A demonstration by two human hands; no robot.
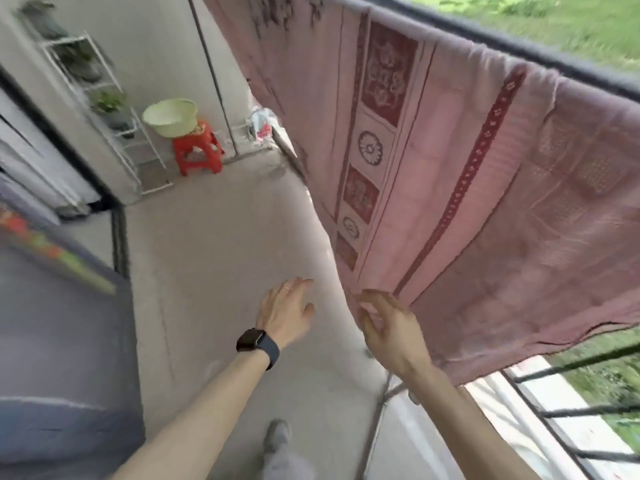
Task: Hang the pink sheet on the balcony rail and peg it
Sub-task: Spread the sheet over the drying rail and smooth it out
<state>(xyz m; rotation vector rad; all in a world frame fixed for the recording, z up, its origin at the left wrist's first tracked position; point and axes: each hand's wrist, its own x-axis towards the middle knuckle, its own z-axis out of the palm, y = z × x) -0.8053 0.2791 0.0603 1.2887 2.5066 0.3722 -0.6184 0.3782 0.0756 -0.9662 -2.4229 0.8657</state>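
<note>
— Head view first: how many of each thing do you count around the sheet?

— One pink sheet (460, 188), draped over one dark balcony rail (519, 46) and hanging down its inner side, patterned with dark red bands. Two hands. One red stool (198, 150) well beyond the sheet's far edge, with one pale green basin (169, 116) resting on it. One white rack (104, 109) of potted plants beside the stool, against the wall. No pegs show on the sheet.

— And the hands, how are they held?

— Both arms reach forward and down over the concrete floor (221, 237). The right hand (388, 327) is at the sheet's lower corner, palm turned inward, its fingers (372, 299) loosely curled against the hem. They touch the cloth, but blur hides whether they truly pinch it.

— The left?

— The left hand (285, 310) is just beside the sheet's hanging edge, apart from it, palm down, fingers spread and holding nothing. One dark watch (254, 342) sits on that wrist, and one ring shows on a finger.

— Anything below the sheet?

— One shoe (277, 436) on the floor under the hands, and horizontal bars (571, 414) of the railing past the sheet's lower hem.
</note>
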